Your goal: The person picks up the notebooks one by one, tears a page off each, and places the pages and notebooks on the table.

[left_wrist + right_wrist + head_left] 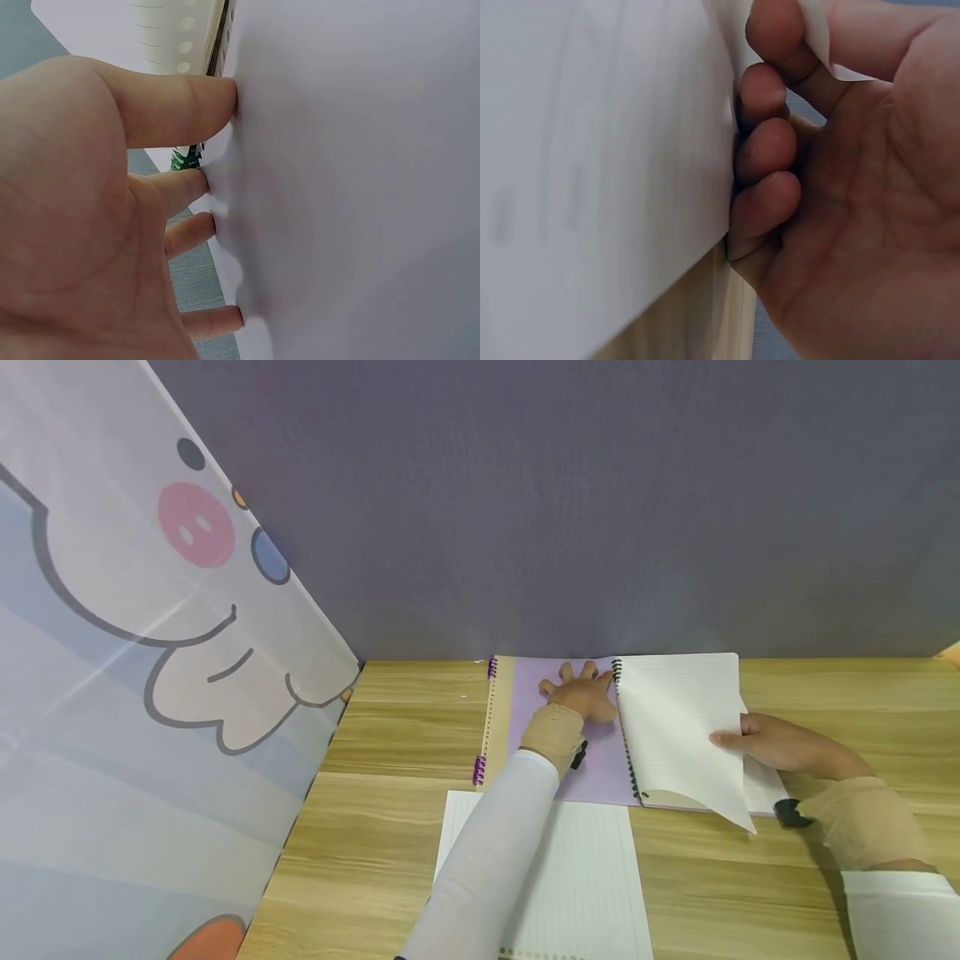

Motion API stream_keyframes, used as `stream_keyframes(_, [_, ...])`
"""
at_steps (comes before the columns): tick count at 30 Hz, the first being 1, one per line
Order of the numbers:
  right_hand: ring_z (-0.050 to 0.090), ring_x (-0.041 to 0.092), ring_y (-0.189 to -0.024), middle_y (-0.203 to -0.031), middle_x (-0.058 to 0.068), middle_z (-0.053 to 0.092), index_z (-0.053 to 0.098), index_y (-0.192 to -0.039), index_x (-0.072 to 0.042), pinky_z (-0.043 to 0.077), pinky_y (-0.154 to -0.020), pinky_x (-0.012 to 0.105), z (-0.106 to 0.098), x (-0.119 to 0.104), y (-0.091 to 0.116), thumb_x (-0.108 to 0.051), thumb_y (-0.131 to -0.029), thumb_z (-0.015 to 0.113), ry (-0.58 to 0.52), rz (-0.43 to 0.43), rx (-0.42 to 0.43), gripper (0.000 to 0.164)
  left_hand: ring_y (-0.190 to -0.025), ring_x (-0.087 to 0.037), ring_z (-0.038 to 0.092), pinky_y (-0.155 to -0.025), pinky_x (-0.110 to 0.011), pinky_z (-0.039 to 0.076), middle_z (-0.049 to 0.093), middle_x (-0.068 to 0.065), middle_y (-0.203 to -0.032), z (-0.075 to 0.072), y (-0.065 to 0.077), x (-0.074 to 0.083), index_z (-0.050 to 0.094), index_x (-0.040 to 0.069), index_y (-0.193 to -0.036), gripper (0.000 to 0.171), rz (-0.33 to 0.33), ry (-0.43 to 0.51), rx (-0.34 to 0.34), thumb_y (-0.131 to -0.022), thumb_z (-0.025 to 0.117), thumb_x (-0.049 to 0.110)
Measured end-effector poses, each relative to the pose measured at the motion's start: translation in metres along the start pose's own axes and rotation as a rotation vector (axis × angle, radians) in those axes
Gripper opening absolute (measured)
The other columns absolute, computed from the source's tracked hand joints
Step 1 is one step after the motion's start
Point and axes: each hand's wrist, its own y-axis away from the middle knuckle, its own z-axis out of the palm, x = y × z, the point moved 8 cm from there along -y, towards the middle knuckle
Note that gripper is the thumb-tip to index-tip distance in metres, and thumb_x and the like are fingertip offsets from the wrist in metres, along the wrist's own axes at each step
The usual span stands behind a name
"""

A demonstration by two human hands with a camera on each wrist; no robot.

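A spiral notebook lies opened out against the back wall, its purple cover [600,772] on the left and its lined pages on the right of a dark green coil [628,743]. My left hand [581,697] rests on that cover with fingers spread, the fingertips pressing its surface beside the coil. At the right edge, my right hand [787,747] pinches a lined page [678,727] between thumb and index finger, lifting its lower corner off the pages below. In the right wrist view, the other fingers curl beside the stacked pages [630,150].
A cream strip with a broken purple coil [480,770] shows along the cover's left side. In front lies a loose lined sheet [585,877] with punched holes, partly under the left sleeve [487,860]. A grey wall [562,510] rises behind the wooden table [360,843]; a cartoon-printed panel [112,693] stands left.
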Motion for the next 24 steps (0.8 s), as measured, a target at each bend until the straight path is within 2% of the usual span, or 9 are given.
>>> stream_keyframes(11, [0.050,0.018,-0.090,-0.107,0.008,0.047,0.050,-0.116,-0.007,0.040,-0.074,0.034,-0.0023,0.0035,0.0017,-0.049,-0.095,0.038,0.075,0.000,0.028,0.048,-0.121,-0.020,0.019,-0.080,-0.054,0.027,0.022,0.022,-0.137,0.0002,0.0001,-0.0010,0.019,0.048,-0.142,0.068,-0.009,-0.003,-0.002,-0.082,0.048,0.036])
stream_keyframes(18, [0.052,0.018,-0.086,-0.103,0.009,0.050,0.053,-0.110,-0.007,0.041,-0.072,0.033,-0.0026,0.0030,0.0036,-0.048,-0.095,0.039,0.034,0.006,0.017,0.046,-0.123,-0.021,0.018,-0.080,-0.055,0.027,0.021,0.023,-0.138,0.0003,0.0001,0.0004,0.018,0.049,-0.142,0.069,-0.021,-0.006,-0.010,-0.082,0.049,0.037])
stream_keyframes(24, [0.055,0.017,-0.086,-0.103,0.007,0.054,0.051,-0.115,-0.005,0.042,-0.074,0.033,-0.0005,0.0009,0.0052,-0.045,-0.096,0.039,0.001,0.003,-0.011,0.047,-0.124,-0.021,0.018,-0.081,-0.056,0.026,0.019,0.023,-0.140,0.0006,0.0000,0.0005,0.017,0.049,-0.142,0.070,-0.016,-0.001,-0.008,-0.081,0.049,0.036])
